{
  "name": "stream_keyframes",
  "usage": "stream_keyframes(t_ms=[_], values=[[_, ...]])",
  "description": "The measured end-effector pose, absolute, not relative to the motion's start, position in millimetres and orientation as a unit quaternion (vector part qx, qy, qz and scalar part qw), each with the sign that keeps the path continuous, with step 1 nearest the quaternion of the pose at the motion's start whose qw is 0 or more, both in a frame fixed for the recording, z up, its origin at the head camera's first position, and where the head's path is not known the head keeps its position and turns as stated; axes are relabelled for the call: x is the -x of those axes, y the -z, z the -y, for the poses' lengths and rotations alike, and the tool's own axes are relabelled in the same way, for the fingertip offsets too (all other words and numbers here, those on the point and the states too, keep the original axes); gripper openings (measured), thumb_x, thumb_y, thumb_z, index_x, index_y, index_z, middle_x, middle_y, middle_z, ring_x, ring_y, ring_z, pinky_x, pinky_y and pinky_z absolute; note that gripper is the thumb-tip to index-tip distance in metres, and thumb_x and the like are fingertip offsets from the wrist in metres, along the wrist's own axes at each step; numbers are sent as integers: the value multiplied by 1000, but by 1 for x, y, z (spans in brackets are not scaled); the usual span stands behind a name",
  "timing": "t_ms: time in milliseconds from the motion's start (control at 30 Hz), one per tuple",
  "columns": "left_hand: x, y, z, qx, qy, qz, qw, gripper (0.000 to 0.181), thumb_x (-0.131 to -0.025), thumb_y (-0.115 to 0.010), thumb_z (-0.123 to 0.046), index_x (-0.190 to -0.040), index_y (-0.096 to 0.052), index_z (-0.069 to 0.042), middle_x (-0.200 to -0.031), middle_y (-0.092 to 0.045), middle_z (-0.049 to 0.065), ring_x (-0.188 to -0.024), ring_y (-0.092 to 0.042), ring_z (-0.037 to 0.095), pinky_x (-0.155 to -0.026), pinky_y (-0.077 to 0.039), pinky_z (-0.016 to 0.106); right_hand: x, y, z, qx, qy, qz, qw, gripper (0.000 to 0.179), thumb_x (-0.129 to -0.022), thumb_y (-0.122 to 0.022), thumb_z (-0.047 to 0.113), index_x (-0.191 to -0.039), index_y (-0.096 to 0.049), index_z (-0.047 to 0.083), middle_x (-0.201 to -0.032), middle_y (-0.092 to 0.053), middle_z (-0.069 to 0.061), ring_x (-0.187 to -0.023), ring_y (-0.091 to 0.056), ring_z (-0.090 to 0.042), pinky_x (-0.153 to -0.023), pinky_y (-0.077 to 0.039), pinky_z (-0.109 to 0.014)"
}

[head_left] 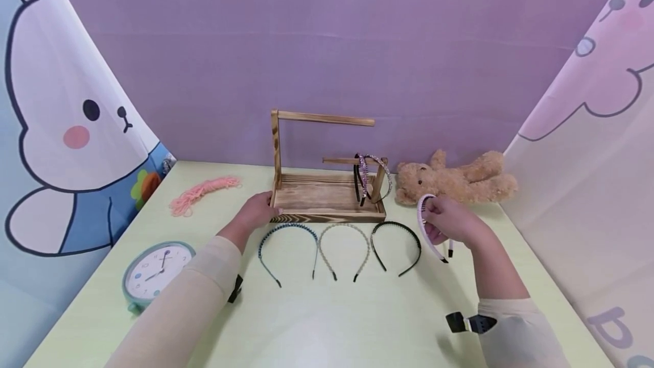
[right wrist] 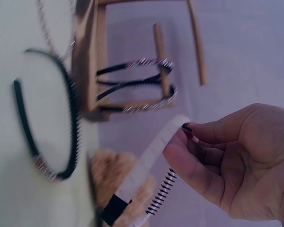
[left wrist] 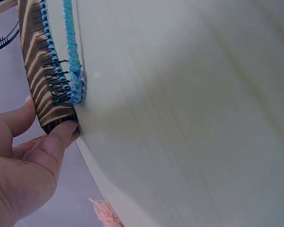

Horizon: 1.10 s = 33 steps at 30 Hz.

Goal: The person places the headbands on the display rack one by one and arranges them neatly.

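Note:
My right hand (head_left: 452, 220) pinches a white headband (right wrist: 149, 156) with black tips, held in the air right of the black headband (head_left: 395, 226). With thumb and fingers, my left hand (head_left: 258, 212) grips the front left corner of the wooden stand (head_left: 327, 218). Two glittery headbands (right wrist: 149, 108) hang on the stand's lower bar (head_left: 337, 160); its upper bar (head_left: 327, 118) bears nothing. On the table before the stand lie a blue headband (head_left: 288, 226), a pale beaded headband (head_left: 344, 225) and the black one, side by side.
A teddy bear (head_left: 460, 182) lies behind my right hand, close to the stand. Left on the table are a bundle of pink yarn (head_left: 204, 192) and a round teal-rimmed clock (head_left: 158, 271). A purple curtain (head_left: 327, 44) hangs behind the table (head_left: 347, 322).

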<state>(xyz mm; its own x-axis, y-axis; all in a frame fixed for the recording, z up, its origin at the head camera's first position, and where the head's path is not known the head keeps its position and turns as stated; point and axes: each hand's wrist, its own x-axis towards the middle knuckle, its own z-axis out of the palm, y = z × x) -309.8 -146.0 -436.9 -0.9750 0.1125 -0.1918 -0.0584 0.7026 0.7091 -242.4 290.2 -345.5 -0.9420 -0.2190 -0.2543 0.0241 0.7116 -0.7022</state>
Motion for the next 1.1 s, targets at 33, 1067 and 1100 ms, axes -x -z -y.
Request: stream_keyframes(t_ms=[33,1067,1100], values=[[310,437,146,-15,-386,-916,112,63,-100,-55,-21,-154,-27,-2,-149,-41,26,-136,-39,45,-113,-35,56,241,342,-288,59,378,-911,155,17,-103,-44,10,-99,-52,-5,-83,-63,-15,-68,-66,-23,-64,-61,-40],[311,435,146,-2,-381,-917,117,64,-100,-55,-22,-154,-26,-3,-149,-42,26,-137,-40,43,-114,-34,56,241,318,-188,248,569,-782,63,16,-101,-50,4,-111,-58,-6,-104,-63,-21,-98,-68,-39,-84,-60,-41],[311,435,146,-4,-381,-917,116,64,-100,-55,-22,-154,-26,-3,-149,-42,26,-137,-40,43,-114,-34,56,244,320,-183,247,574,-778,64,16,-101,-50,4,-111,-58,-6,-104,-63,-21,-98,-68,-39,-84,-60,-39]])
